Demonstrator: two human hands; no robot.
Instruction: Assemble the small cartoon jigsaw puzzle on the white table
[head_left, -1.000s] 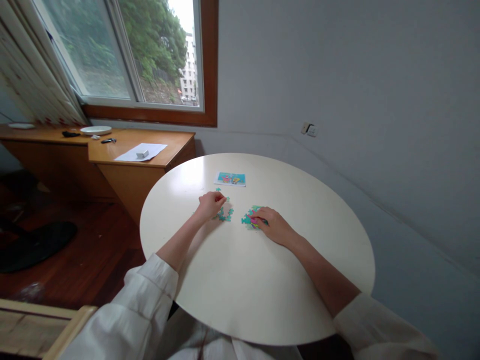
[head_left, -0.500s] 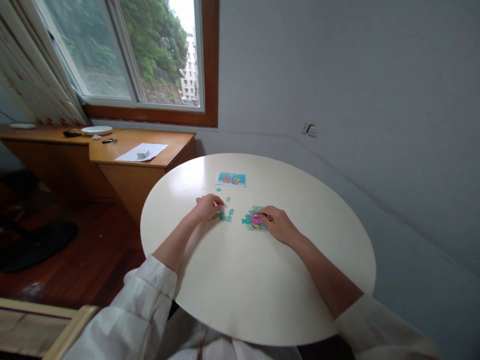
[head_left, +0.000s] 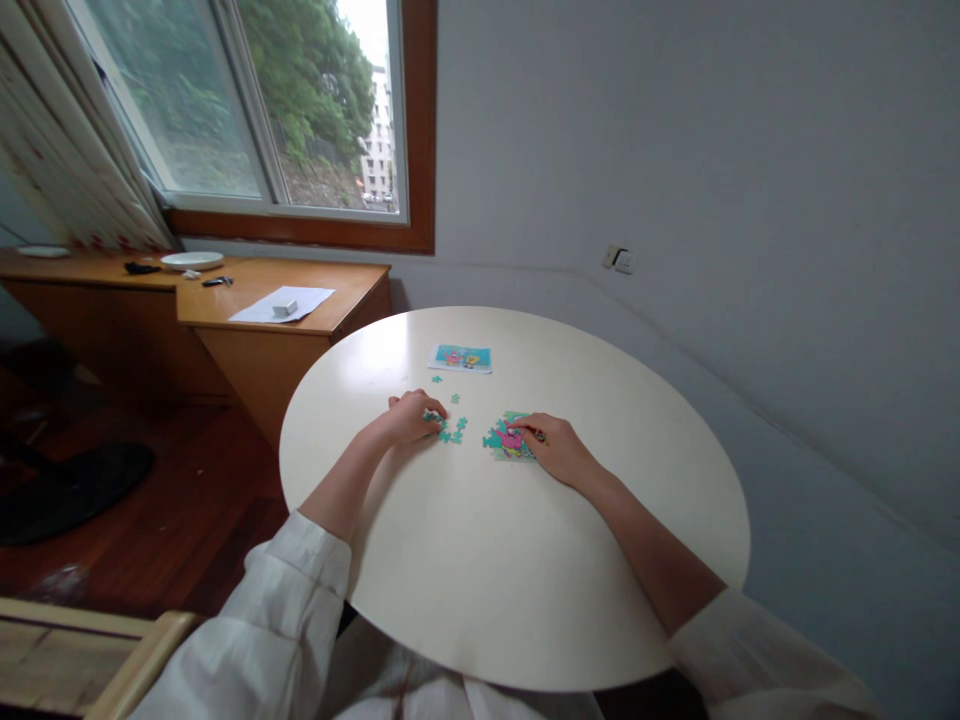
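Observation:
My left hand [head_left: 411, 417] is over the left side of the table, its fingers curled in among loose teal jigsaw pieces [head_left: 454, 432]. Teal shows between its thumb and forefinger, where a piece seems pinched; the fingers partly hide it. To the right lies a partly assembled jigsaw puzzle [head_left: 508, 440] with a pink figure on a green and teal ground. My right hand [head_left: 561, 450] covers its right side, thumb and fingers closed together on it. A small dark and yellow patch shows between those fingers. Two single pieces lie farther back, one a small teal piece [head_left: 455, 398].
A picture card [head_left: 460, 358] with a pink and a yellow figure lies at the back of the round white table [head_left: 480, 560]. Beyond its left edge stands a wooden desk [head_left: 360, 290] bearing a paper sheet [head_left: 311, 299], a small white box [head_left: 285, 309] and a white plate [head_left: 193, 261].
My left hand has shifted slightly left, and its fingers have drawn back a little over the loose pieces. My right hand stays in place on the puzzle.

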